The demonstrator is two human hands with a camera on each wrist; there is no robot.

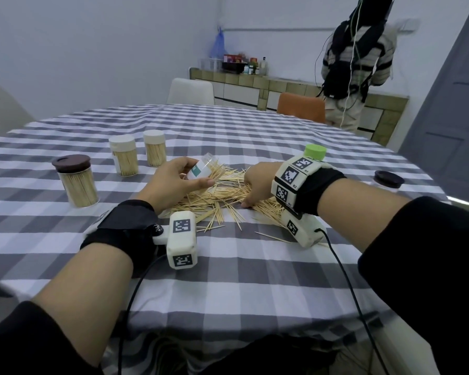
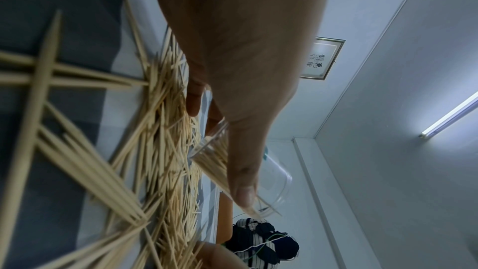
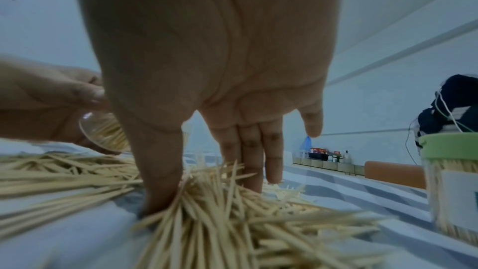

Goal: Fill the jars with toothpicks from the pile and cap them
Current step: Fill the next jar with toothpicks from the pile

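- Clear plastic, by its look: the jar [image 1: 204, 169] in the left hand [image 1: 173, 182] lies tilted on its side just above the pile [image 1: 222, 193], fingers and thumb wrapped round its wall, mouth toward the right hand [image 1: 257, 182]. Some picks already lie inside it.
- Right hand is flat and open, fingers straight and thumb [image 3: 157, 181] pressed down into the pile, raking rather than gripping.
- Toothpicks should handle as very light, stiff and slick against each other; a loose bunch will likely splay or slide apart. I would gather them between thumb and fingers at mid-length, with the sticks lined up, so they go into the mouth end-first.
- Points are sharp and thin sticks can snap if bent across the rim, so a gentle squeeze seems best.
- Jar is probably light and smooth; holding it round the middle, as now, leaves the mouth free. Squeezing hard may flex the wall.
- Pile spreads over the checked cloth on the bench [image 1: 228, 280], between the two hands.
- Four filled, capped jars stand nearby: a brown-lidded one [image 1: 76, 182] and two white-lidded ones [image 1: 123, 155] [image 1: 154, 148] to the left, and a green-lidded one [image 3: 452, 181] just beyond the right wrist.
- Another dark-lidded jar [image 1: 387, 181] stands at the far right; its contents cannot be told.
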